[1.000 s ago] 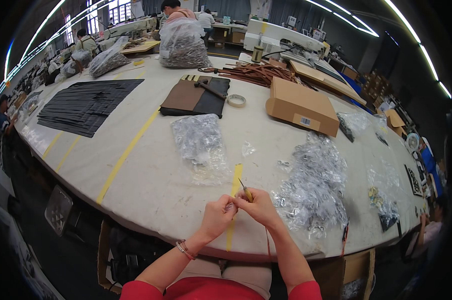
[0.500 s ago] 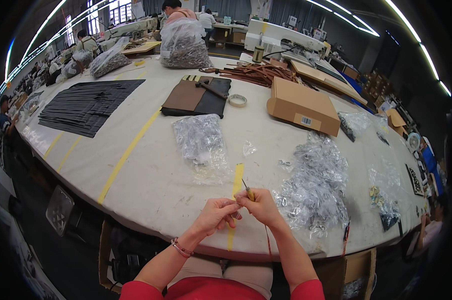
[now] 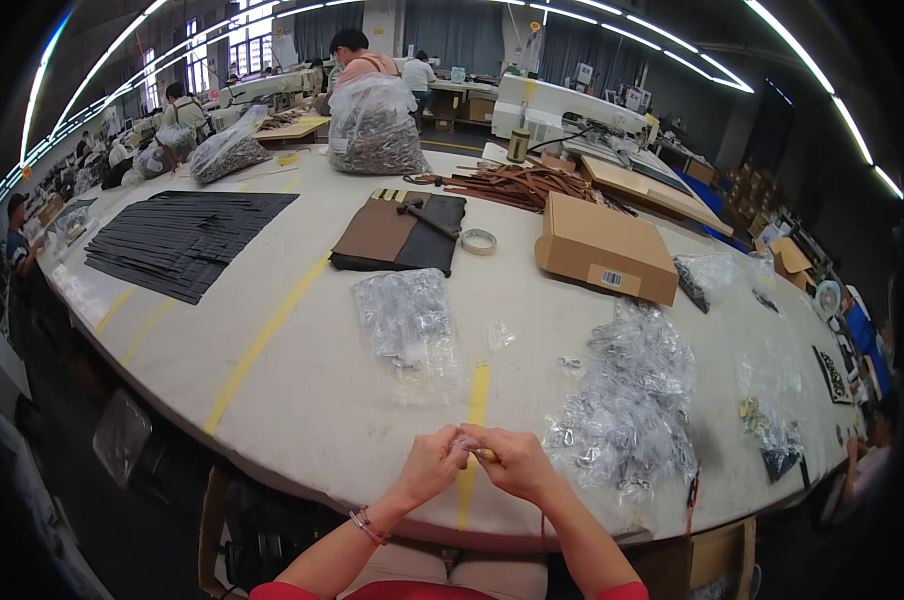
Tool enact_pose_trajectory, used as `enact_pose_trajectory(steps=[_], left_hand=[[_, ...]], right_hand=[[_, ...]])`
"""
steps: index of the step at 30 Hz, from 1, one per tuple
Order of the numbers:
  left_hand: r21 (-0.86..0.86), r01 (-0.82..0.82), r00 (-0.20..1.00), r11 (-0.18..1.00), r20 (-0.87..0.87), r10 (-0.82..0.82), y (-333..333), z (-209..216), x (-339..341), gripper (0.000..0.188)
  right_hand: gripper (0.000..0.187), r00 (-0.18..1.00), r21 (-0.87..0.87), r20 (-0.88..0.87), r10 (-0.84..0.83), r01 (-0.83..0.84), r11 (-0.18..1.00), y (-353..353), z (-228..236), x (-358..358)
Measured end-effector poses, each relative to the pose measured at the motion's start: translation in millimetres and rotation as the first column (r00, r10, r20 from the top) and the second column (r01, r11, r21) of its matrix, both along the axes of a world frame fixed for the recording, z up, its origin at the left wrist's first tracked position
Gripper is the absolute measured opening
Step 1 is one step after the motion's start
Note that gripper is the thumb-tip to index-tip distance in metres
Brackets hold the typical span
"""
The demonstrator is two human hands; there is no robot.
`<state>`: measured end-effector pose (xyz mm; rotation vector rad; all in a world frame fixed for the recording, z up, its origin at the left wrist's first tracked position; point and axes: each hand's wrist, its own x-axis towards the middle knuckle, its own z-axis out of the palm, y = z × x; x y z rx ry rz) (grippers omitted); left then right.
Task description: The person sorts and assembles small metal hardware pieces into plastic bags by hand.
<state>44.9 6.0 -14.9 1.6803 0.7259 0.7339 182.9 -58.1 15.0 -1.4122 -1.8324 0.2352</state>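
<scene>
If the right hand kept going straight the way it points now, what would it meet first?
The right hand points left across the table edge, so it would first meet the left hand, which it already touches around a small clear plastic piece. Depth beyond that is unclear.

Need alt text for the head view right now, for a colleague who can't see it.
Both hands, left hand and right hand, pinch a small clear-wrapped piece together at the near edge of a wide table. Heaps of bagged metal hardware lie right, a cardboard box beyond.

Both hands, left hand (image 3: pixel 430 465) and right hand (image 3: pixel 515 462), pulled closer together near the yellow tape line (image 3: pixel 475 400); thin tool earlier sticking up now hidden between fingers (image 3: pixel 462 447).
</scene>
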Motion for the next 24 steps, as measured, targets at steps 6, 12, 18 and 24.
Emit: enact_pose_trajectory(steps=[6,12,18,24], left_hand=[[-0.033,-0.032,0.996,0.999,0.08,0.035,3.2,-1.8,-7.9,0.014],[0.157,-0.086,0.989,0.984,0.133,0.065,2.7,4.0,-8.0,0.013],[0.238,-0.09,0.992,0.967,0.105,0.067,2.1,4.4,-10.5,0.014],[-0.105,0.052,0.988,0.993,0.151,-0.035,5.4,3.5,-17.8,0.016]], right_hand=[[0.039,0.873,-0.378,-0.485,0.058,-0.269,0.886,-13.9,29.3,5.8],[0.044,0.618,-0.446,-0.778,-0.116,-0.413,0.794,-10.8,31.3,24.4],[0.052,0.716,-0.589,-0.695,-0.072,-0.508,0.629,-3.1,29.2,7.9],[0.048,0.642,-0.561,-0.754,-0.139,-0.519,0.645,3.5,28.7,8.5]])
